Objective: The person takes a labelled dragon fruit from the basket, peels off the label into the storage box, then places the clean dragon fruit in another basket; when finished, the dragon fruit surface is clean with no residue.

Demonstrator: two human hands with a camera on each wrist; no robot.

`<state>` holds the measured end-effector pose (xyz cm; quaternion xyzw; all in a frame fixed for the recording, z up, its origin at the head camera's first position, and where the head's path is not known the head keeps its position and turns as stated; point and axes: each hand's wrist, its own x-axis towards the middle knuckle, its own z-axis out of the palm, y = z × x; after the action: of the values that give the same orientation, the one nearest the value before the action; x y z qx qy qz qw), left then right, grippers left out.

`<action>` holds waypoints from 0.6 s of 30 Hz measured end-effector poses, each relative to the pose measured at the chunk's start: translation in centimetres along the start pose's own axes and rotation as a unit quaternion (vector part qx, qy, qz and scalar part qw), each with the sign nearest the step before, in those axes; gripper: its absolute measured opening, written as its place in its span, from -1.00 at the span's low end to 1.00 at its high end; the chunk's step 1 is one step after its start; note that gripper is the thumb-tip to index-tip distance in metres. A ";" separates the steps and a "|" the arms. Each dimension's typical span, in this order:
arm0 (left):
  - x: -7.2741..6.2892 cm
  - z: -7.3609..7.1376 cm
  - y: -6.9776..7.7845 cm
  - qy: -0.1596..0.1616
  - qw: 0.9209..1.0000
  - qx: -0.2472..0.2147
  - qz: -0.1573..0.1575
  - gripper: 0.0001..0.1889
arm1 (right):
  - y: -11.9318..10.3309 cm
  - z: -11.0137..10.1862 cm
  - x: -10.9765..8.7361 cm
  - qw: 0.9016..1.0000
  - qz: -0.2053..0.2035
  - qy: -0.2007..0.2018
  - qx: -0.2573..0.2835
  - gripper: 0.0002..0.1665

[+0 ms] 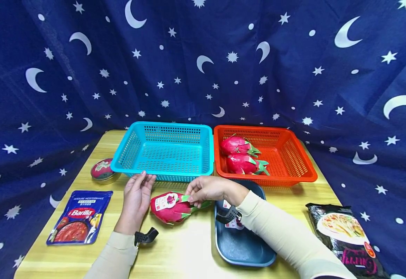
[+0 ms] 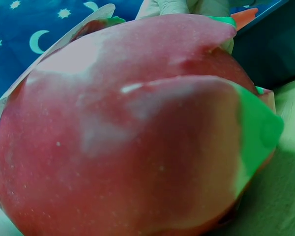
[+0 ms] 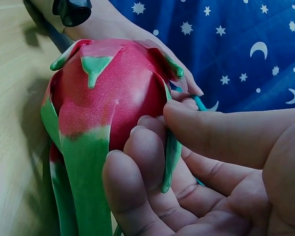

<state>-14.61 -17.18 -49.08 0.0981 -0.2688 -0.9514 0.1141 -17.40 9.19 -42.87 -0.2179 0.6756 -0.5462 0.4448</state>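
Note:
A dragon fruit (image 1: 175,213) with a white label on its upper side lies on the table, its green leaves pointing right. My right hand (image 1: 211,190) pinches one leaf (image 3: 172,157) between thumb and fingers. On the fruit's left side is my left hand (image 1: 138,197), fingers loosely extended beside it. The same fruit's red skin (image 2: 118,132) fills most of the left wrist view.
Behind stand a blue basket (image 1: 171,176) and a red basket (image 1: 286,176) holding two dragon fruits (image 1: 235,145). A dark tray (image 1: 246,248) with labels sits under my right forearm. Around are a Barilla pouch (image 1: 78,217), round tin (image 1: 102,170) and black food packet (image 1: 346,236).

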 end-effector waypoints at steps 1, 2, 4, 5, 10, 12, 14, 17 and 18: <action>0.0 0.0 0.0 -0.003 1.000 -0.004 0.000 -0.86 | 0.0 0.0 0.0 1.000 0.001 0.000 0.001 -0.90; 0.0 0.0 0.0 -0.005 1.000 -0.008 0.000 -0.85 | 0.0 0.0 0.0 1.000 0.003 0.000 0.002 -0.89; 0.1 -0.1 0.0 -0.010 1.000 -0.011 0.003 -0.84 | 0.0 0.0 0.1 1.000 0.002 0.000 0.003 -0.84; 0.1 -0.1 0.0 -0.012 1.000 -0.011 0.004 -0.84 | 0.0 0.0 0.1 1.000 0.002 -0.001 0.002 -0.81; 0.0 -0.1 0.0 -0.012 1.000 -0.005 0.007 -0.86 | 0.3 -0.1 0.3 1.000 0.001 0.001 0.004 -0.85; 0.0 -0.1 0.0 -0.011 1.000 -0.002 0.006 -0.87 | 0.3 -0.2 0.3 1.000 0.002 0.002 0.005 -0.88; 0.0 -0.1 0.0 -0.010 1.000 0.000 0.005 -0.88 | 0.2 -0.2 0.3 1.000 0.002 0.003 0.006 -0.89; 0.0 -0.1 0.0 -0.009 1.000 0.008 0.005 -0.89 | 0.1 -0.2 0.2 1.000 0.004 0.004 0.005 -0.91; -0.1 -0.1 0.0 -0.010 1.000 0.010 0.005 -0.89 | 0.1 -0.2 0.1 1.000 0.004 0.004 0.004 -0.91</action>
<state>-14.54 -17.17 -49.13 0.0881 -0.2803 -0.9489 0.1155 -17.63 9.23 -43.01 -0.2112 0.6760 -0.5480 0.4450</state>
